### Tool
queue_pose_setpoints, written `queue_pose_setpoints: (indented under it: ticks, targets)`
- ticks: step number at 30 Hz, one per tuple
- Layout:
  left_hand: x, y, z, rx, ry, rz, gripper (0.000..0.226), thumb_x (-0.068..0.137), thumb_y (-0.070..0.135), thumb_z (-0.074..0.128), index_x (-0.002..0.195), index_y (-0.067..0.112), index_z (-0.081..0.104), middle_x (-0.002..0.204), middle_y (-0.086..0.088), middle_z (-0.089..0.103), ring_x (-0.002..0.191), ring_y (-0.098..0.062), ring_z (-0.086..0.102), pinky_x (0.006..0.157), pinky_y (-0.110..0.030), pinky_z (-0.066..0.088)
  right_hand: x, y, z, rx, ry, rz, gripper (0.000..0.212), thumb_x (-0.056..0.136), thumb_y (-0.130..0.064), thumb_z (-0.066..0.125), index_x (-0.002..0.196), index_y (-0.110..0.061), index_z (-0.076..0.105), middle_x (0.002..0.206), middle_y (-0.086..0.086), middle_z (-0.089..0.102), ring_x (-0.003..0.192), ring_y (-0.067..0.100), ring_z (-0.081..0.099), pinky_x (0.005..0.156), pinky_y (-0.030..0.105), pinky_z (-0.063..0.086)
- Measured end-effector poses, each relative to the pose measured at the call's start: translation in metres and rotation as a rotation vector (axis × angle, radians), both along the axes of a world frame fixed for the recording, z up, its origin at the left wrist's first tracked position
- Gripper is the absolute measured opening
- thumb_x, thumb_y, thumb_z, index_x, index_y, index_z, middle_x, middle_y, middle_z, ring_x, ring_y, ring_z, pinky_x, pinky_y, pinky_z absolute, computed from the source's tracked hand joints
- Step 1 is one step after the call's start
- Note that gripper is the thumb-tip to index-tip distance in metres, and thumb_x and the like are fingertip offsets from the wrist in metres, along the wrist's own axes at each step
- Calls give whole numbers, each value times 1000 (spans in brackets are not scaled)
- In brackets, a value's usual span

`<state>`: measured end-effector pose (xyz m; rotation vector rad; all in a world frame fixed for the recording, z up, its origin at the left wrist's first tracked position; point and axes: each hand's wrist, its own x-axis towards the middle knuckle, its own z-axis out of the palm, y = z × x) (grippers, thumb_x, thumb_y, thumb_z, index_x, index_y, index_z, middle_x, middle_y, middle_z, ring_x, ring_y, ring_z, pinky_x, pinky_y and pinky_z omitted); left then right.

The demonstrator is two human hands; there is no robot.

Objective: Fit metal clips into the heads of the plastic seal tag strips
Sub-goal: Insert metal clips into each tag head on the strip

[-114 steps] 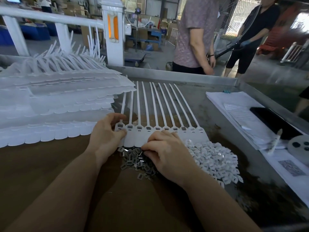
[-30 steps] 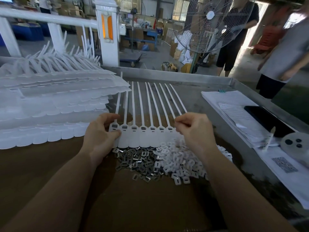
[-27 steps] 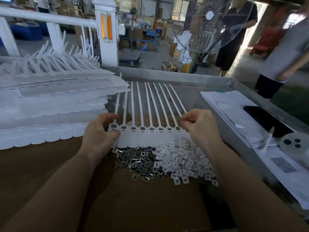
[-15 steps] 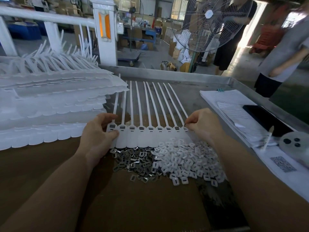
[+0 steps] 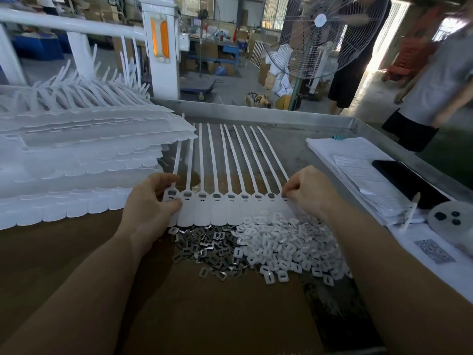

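Observation:
A joined row of white plastic seal tag strips (image 5: 225,208) lies flat on the bench, tails pointing away from me. My left hand (image 5: 151,206) grips the row's left end, thumb on the first head. My right hand (image 5: 309,193) has its fingers curled and its fingertips pinched over the head at the right end; whatever they hold is hidden. Just in front of the row lie a heap of metal clips (image 5: 204,247) and a heap of white plastic caps (image 5: 289,247).
A tall stack of tag strip sheets (image 5: 76,160) fills the left of the bench. Papers (image 5: 358,160), a black phone (image 5: 409,183) and a round grey disc (image 5: 450,219) lie at the right. A standing fan (image 5: 320,34) and two people stand beyond the metal bench rim (image 5: 256,114).
My right hand moved from the clip heap, then rightward along the heads to the row's right end. My left hand kept its hold. The fan and people shifted in view.

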<state>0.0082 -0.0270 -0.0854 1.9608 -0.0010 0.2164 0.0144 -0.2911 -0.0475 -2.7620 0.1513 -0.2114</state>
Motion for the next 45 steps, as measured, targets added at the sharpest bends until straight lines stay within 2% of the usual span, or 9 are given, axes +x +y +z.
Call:
queue_pose_setpoints:
  ticks: [4,8,11,16,20,23,27,30,45]
  targets:
    - [0,1,0,18,0,-4,41,81,3,66,114,26,58,124,-2,58,110,-18,55,96,-41,46,-5,5,-1,1,-80,-14,23,87,-3,54,97,-13,72,102,5,69,93,21,62,82,32,50]
    - [0,1,-1,25,3,-2,41,82,3,65,117,25,57,126,-3,56,113,-19,53,97,-41,46,-14,16,-2,-18,-91,33,37,80,8,50,98,-17,71,103,2,67,88,15,59,76,26,47]
    - [-1,1,-1,22,8,-4,42,83,4,64,118,25,56,128,-3,56,114,-20,52,97,-41,46,-16,21,-1,-22,-8,47,43,79,11,47,102,-18,69,106,4,64,93,18,58,75,28,47]
    - [-1,1,0,20,6,-10,41,83,4,64,117,25,57,127,-3,56,111,-18,53,96,-39,46,-9,25,6,-75,187,10,52,76,15,51,113,-19,64,119,9,60,109,25,56,93,38,47]
    - [-1,1,0,11,14,-13,42,83,4,64,118,26,56,127,-3,56,112,-19,53,96,-41,47,-14,27,-2,-82,20,6,44,80,15,48,103,-17,68,111,9,63,102,24,58,90,39,47]
    - [-1,0,0,11,14,-12,42,83,4,64,118,25,56,127,-3,56,112,-19,53,96,-41,47,-13,27,-5,-88,37,0,44,79,15,48,101,-18,67,114,7,62,106,23,55,93,43,45]
    - [-1,1,0,7,7,-23,41,83,2,63,118,23,56,125,-3,56,104,-15,53,85,-28,46,-11,25,-5,-81,24,-10,43,80,12,46,96,-21,68,114,6,59,106,23,54,93,44,44]
    - [-1,1,0,-2,4,-27,42,83,1,63,119,22,56,125,-3,56,103,-14,53,82,-26,45,-11,25,-6,-89,1,-14,37,83,6,48,93,-24,68,113,6,56,105,23,54,92,44,43]
    - [-3,0,2,-1,13,-21,41,83,3,64,119,22,55,129,-5,55,113,-21,53,94,-38,47,-18,28,-5,-283,-76,32,37,83,4,51,102,-23,68,115,2,52,110,19,44,93,36,30]
